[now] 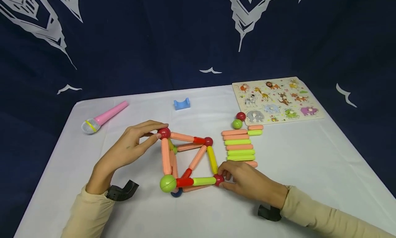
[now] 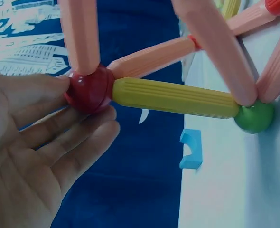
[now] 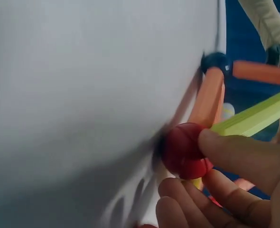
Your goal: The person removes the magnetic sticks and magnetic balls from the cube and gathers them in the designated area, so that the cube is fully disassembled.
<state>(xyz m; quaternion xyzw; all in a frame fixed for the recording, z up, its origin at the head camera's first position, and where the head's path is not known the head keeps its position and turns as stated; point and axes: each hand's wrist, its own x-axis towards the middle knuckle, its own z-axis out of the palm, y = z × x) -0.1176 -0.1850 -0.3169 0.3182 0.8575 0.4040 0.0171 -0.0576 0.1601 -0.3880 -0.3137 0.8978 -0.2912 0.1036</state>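
Note:
A frame of coloured rods and balls, apparently a construction toy, stands on the white table between my hands. My left hand [image 1: 130, 143] pinches the red ball [image 1: 164, 132] at its upper left corner between thumb and finger. Peach rods [image 1: 166, 155] and a yellow rod [image 2: 173, 97] meet that ball. My right hand [image 1: 247, 179] grips another red ball [image 1: 218, 180] at the right front corner, where a lime rod [image 1: 204, 181] joins. A green ball [image 1: 168, 183] forms the left front corner, with a dark blue ball [image 1: 177, 192] partly hidden below. A third red ball [image 1: 208, 141] sits at the back right.
Loose peach and lime rods [image 1: 239, 147] lie in rows to the right, below a loose red ball [image 1: 241, 116] and green ball [image 1: 237, 124]. An animal puzzle board [image 1: 263, 109] occupies the back right. A blue cradle-shaped piece [image 1: 182, 104] and pink toy microphone [image 1: 106, 116] lie farther back.

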